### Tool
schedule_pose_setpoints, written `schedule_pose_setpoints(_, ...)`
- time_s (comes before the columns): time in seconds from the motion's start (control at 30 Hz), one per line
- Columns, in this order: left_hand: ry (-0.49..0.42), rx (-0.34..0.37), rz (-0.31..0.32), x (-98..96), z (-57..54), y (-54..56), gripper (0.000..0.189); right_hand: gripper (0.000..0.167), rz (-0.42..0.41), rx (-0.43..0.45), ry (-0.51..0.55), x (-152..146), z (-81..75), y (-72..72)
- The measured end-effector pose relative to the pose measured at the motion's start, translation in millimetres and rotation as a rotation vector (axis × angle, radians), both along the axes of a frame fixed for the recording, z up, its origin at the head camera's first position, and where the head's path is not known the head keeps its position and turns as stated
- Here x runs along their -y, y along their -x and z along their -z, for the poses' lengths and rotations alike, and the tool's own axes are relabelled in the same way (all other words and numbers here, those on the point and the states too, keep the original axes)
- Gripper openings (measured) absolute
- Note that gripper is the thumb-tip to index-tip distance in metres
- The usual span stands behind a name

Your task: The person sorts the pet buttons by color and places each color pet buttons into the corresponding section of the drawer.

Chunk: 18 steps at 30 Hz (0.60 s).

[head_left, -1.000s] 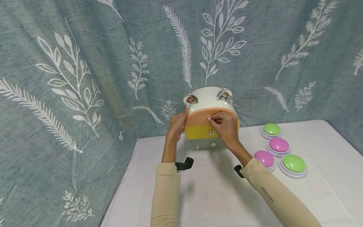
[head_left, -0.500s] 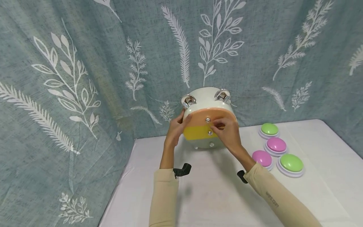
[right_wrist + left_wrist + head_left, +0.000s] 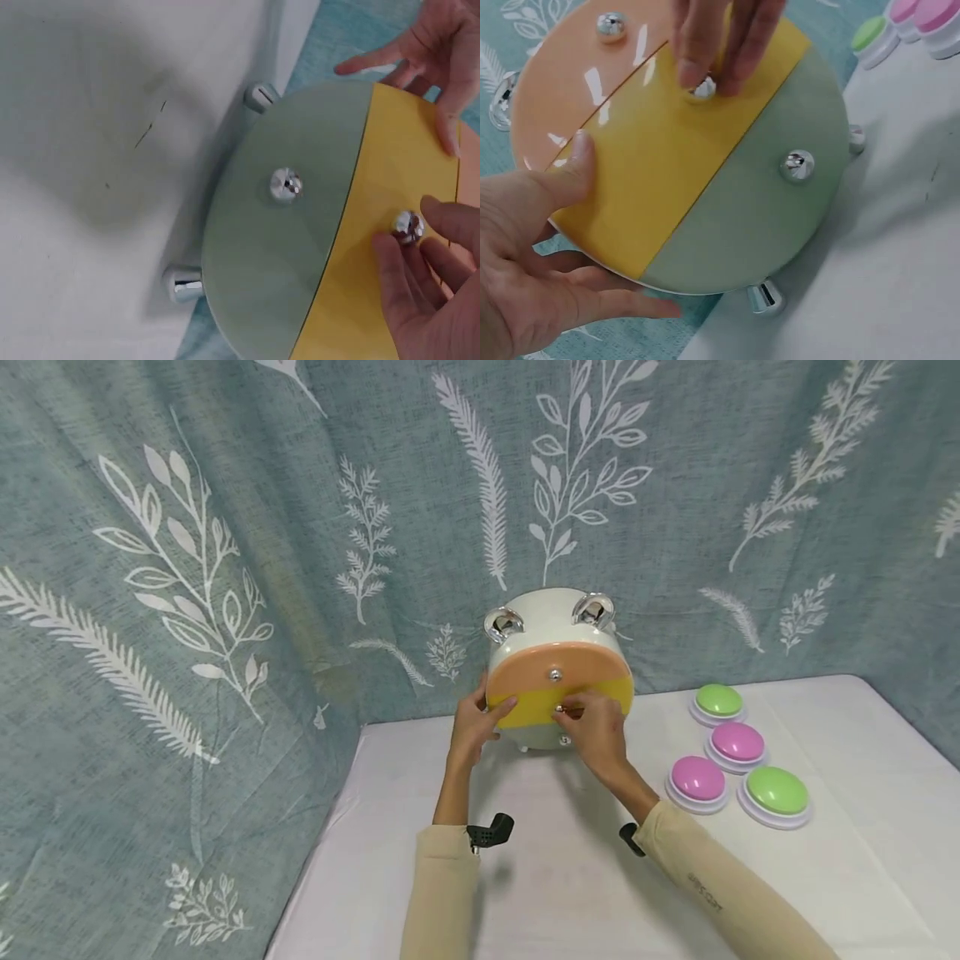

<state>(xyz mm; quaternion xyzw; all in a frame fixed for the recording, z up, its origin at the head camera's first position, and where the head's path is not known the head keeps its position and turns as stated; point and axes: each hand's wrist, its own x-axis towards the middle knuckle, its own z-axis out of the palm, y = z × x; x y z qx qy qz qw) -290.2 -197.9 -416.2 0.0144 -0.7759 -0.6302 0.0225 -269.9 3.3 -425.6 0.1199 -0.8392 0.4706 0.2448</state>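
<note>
A round drawer box [image 3: 551,610] has an orange, a yellow and a green drawer front, each with a silver knob, and two silver ears on top. My left hand [image 3: 474,727] holds its left side, thumb on the yellow front and fingers around the edge, as the left wrist view shows. My right hand [image 3: 600,727] is at the yellow drawer [image 3: 652,157], with thumb and fingers around its silver knob [image 3: 408,226]. That drawer looks flush with the others. The green drawer [image 3: 292,202] and its knob [image 3: 797,166] are untouched.
Two green push buttons [image 3: 777,791] and two pink push buttons [image 3: 698,778] on white bases stand on the white table [image 3: 570,877] to the right. A leaf-patterned curtain [image 3: 420,527] hangs behind the box and along the left.
My right hand has let go of the orange drawer's knob and moved down to the yellow one. My left hand has slid lower along the box's side, its thumb now on the yellow front.
</note>
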Motion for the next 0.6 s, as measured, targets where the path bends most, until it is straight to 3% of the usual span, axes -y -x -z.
schedule_pose_setpoints(0.13, -0.029, 0.008, -0.044, -1.2, 3.7, -1.4, 0.081, 0.019, 0.047, -0.01, -0.035, 7.2, 1.5, 0.2)
schedule_pose_setpoints(0.3, -0.037, 0.035, -0.023, 0.4, 1.3, 0.9, 0.081, 0.016, 0.091, -0.023, -0.042, 10.5, 1.5, -0.7)
schedule_pose_setpoints(0.6, -0.069, 0.089, -0.019, 0.0, -6.2, 1.4, 0.081, 0.01, 0.092, -0.028, -0.064, 11.1, 1.1, -0.1)
